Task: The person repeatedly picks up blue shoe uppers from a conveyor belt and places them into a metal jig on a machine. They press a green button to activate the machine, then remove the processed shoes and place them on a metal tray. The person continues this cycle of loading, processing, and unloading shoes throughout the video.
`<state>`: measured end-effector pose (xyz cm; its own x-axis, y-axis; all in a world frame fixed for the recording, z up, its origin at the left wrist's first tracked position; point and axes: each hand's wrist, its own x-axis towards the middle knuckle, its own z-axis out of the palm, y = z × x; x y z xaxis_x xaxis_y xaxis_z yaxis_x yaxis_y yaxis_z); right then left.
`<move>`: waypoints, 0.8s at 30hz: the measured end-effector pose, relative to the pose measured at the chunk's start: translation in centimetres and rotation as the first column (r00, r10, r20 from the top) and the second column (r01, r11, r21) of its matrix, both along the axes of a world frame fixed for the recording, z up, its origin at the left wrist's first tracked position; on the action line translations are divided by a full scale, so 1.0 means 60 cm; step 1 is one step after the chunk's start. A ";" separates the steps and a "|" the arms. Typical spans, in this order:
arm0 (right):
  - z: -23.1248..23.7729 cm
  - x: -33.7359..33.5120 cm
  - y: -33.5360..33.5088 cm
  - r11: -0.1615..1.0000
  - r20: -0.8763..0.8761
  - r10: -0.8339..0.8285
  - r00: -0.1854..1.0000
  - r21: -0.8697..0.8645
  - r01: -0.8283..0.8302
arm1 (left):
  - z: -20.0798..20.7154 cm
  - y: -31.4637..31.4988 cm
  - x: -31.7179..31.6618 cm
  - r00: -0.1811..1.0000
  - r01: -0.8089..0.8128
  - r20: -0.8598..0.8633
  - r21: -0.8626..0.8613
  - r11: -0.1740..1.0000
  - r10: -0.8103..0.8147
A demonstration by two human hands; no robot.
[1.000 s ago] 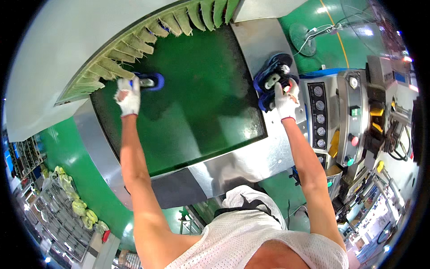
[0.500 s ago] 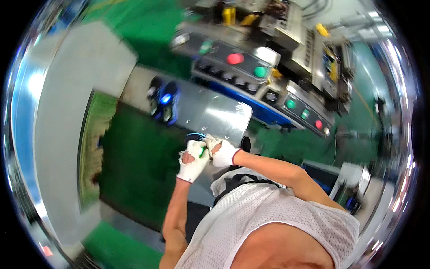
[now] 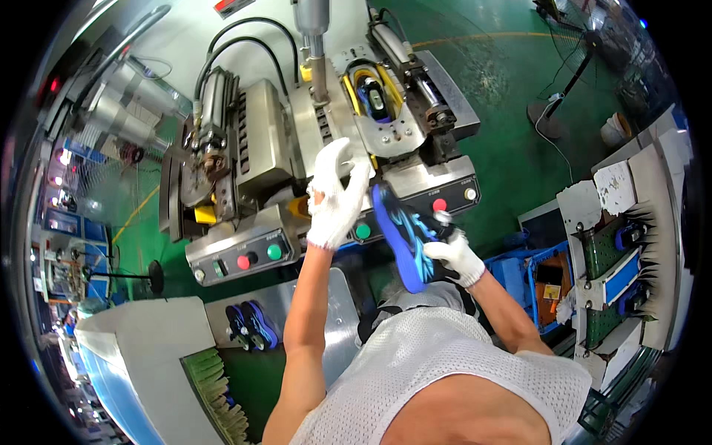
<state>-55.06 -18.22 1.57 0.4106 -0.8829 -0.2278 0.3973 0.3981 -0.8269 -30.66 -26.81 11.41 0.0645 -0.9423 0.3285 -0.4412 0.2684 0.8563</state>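
A black and blue sports shoe [image 3: 399, 236] stands on end in front of my body, its blue sole edge turned to the left. My gloved right hand [image 3: 456, 258] is closed around its lower part. My left hand [image 3: 335, 204], in a white knitted glove, reaches up over the front of a metal press [image 3: 293, 130] with thumb and fingers apart and nothing in it. Another dark shoe [image 3: 376, 100] sits in the press's right-hand station, inside a yellow-edged holder, beyond my left hand.
Control panels with red and green buttons [image 3: 274, 252] line the press front. A pair of blue and black shoes [image 3: 251, 326] lies on the metal table [image 3: 337, 319] at lower left. To the right are a blue crate [image 3: 535, 278] and a brush-edged conveyor [image 3: 601, 293] carrying shoes.
The view has turned from the metal table to the press. My hands, together over the table before, are now apart: the left raised toward the press, the right holding the shoe up.
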 end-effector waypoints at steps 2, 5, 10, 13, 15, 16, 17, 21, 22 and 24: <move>0.008 -0.042 -0.003 0.985 0.135 -0.165 0.977 0.066 0.157 | -0.041 -0.109 -0.025 0.988 -0.057 0.143 -0.048 0.997 0.063; 0.032 -0.096 -0.008 0.956 0.262 -0.281 0.923 0.156 0.247 | -0.128 -0.284 -0.065 0.987 -0.148 0.085 0.177 0.973 0.135; 0.065 -0.138 -0.012 0.940 0.317 -0.341 0.885 0.094 0.329 | -0.230 -0.490 -0.091 0.908 -0.403 0.261 0.324 0.856 0.329; 0.086 -0.154 -0.024 0.918 0.317 -0.394 0.863 0.097 0.384 | -0.296 -0.555 -0.094 0.851 -0.497 0.350 0.301 0.814 0.391; 0.070 -0.160 -0.042 0.885 0.272 -0.466 0.842 0.123 0.450 | -0.295 -0.581 -0.105 0.835 -0.512 0.430 0.383 0.769 0.342; 0.057 -0.158 -0.045 0.871 0.254 -0.492 0.833 0.135 0.473 | -0.286 -0.587 -0.098 0.851 -0.480 0.447 0.452 0.752 0.274; 0.042 -0.156 -0.044 0.848 0.229 -0.530 0.816 0.146 0.510 | -0.248 -0.584 -0.117 0.893 -0.403 0.391 0.475 0.782 0.223; -0.010 -0.158 -0.069 0.877 -0.223 -0.471 0.853 -0.021 0.479 | -0.212 -0.559 -0.005 0.944 -0.331 0.180 0.511 0.793 0.277; 0.027 -0.146 -0.089 0.867 -0.333 -0.462 0.822 0.025 0.498 | -0.151 -0.525 -0.030 0.941 -0.339 0.203 0.566 0.752 0.271; 0.020 -0.126 -0.134 0.863 -0.351 -0.505 0.788 -0.208 0.461 | -0.082 -0.429 -0.017 0.949 -0.313 0.209 0.515 0.798 0.237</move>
